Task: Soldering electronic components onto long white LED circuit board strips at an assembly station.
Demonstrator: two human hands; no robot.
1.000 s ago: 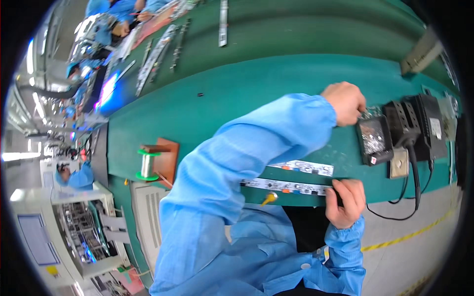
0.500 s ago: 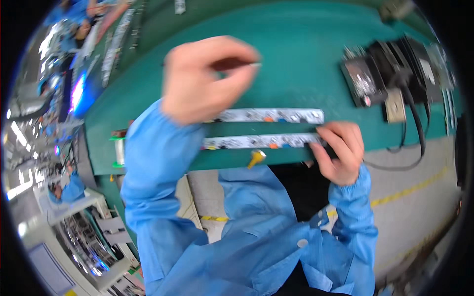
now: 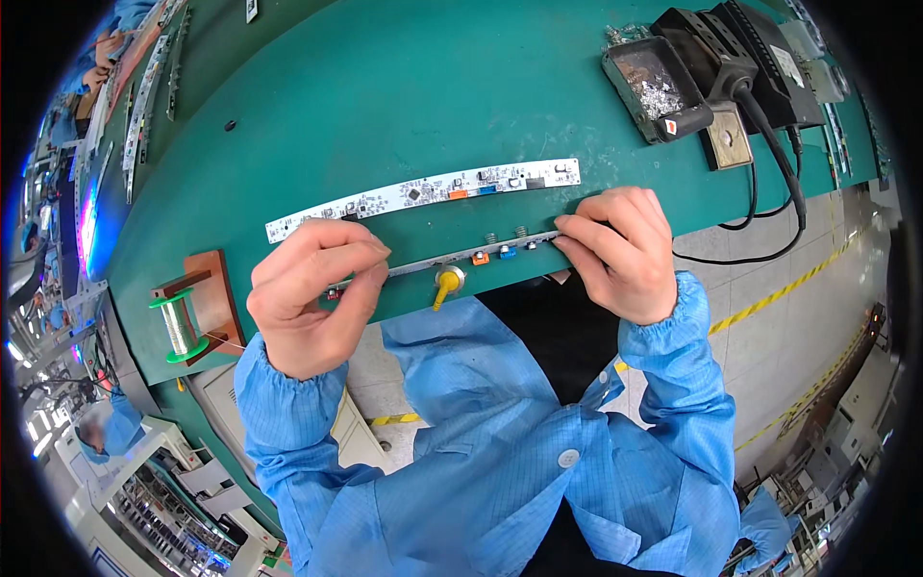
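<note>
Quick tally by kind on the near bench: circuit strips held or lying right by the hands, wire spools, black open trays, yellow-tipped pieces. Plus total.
Circuit strips: 2 (held strip, flat strip)
Wire spool: 1
Black open tray: 1
Yellow-tipped piece: 1
Total: 5

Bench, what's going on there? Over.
Left hand, right hand pinch one strip, edge-on. Second strip flat beyond. Yellow piece close by, maybe in the way.

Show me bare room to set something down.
Widest: the green mat beyond the flat circuit strip, left of the black tray. Smaller: left of that strip, beyond the spool stand. Crowded: the near edge, where left hand and right hand hold a second strip, and around tray and black box.
</note>
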